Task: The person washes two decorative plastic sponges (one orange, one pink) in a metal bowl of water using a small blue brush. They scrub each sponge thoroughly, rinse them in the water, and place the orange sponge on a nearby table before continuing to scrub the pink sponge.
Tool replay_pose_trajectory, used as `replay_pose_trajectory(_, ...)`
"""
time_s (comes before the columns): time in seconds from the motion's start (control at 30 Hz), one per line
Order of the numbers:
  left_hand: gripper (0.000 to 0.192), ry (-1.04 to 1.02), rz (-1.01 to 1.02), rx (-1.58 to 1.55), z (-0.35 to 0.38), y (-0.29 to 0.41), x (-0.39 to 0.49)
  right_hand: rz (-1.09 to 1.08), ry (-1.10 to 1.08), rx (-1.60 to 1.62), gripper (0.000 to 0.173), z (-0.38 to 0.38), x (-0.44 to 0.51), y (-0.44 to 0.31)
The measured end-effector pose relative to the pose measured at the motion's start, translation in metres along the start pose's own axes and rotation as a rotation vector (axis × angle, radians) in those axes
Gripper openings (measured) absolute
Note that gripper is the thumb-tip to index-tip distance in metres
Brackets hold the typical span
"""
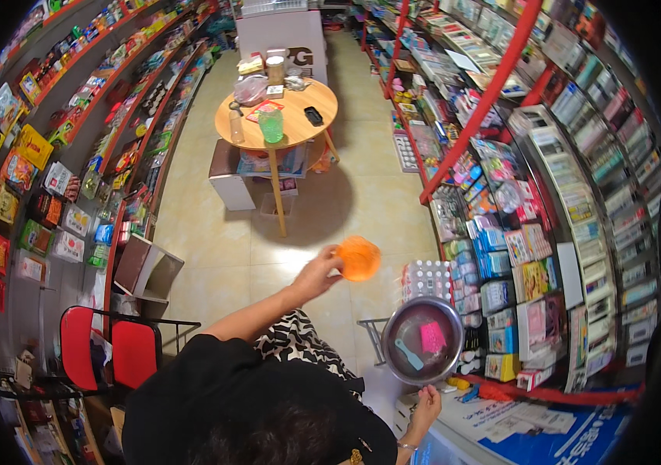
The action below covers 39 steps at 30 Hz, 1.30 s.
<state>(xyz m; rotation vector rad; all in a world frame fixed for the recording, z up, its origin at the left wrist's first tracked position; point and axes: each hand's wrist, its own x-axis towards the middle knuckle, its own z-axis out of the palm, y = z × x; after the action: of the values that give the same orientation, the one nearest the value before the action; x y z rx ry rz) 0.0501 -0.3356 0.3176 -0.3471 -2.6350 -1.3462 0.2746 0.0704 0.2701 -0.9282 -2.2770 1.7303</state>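
Observation:
In my left hand (320,273), stretched out over the floor, is a round orange plastic vessel (358,258), probably a cup, slightly blurred. My right hand (425,406) is low on the right, its fingertips close to the near rim of a metal basin (389,361). Whether those fingers grip the rim is unclear. Inside the basin lie a pink object (433,337), perhaps a comb or brush, and a light blue paddle-like tool (409,354). A metal frame (372,337) shows beside the basin.
Ahead stands a round wooden table (307,96) with a green cup (271,126). Stocked shelves line the left (115,136) and right (458,133). Red chair parts (134,354) are at left, packed bottles (426,279) beside the basin, and a blue-topped counter (568,433) at lower right.

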Motion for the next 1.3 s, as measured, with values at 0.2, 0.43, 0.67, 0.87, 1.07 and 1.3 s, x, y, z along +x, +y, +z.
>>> replay_pose_trajectory(0.2, 0.026, 0.247, -0.134, 0.135, -0.077, -0.108, 0.054, -0.002, -0.114, -0.054, 0.024, 0.082, 0.062, -0.048)
replay_pose_trajectory(0.43, 0.022, 0.302, -0.261, 0.216, -0.136, -0.206, 0.205, 0.035, -0.229, -0.123, 0.027, 0.207, 0.095, -0.122)
replay_pose_trajectory(0.67, 0.02, 0.321, -0.561, 0.304, -0.152, -0.283, 0.318, 0.094, -0.133, -0.09, 0.026, 0.25, 0.077, -0.142)
replay_pose_trajectory(0.87, 0.017, 0.363, -0.562, 0.328, -0.146, -0.314, 0.35, 0.124, -0.077, -0.138, 0.023, 0.252, 0.072, -0.138)
replay_pose_trajectory(1.07, 0.02, 0.317, -0.641, 0.278, -0.138, -0.32, 0.357, 0.014, -0.068, -0.144, 0.021, 0.26, 0.086, -0.144)
replay_pose_trajectory(1.3, 0.041, 0.42, -0.49, 0.291, -0.129, -0.325, 0.343, 0.068, 0.049, -0.188, 0.017, 0.257, 0.068, -0.155)
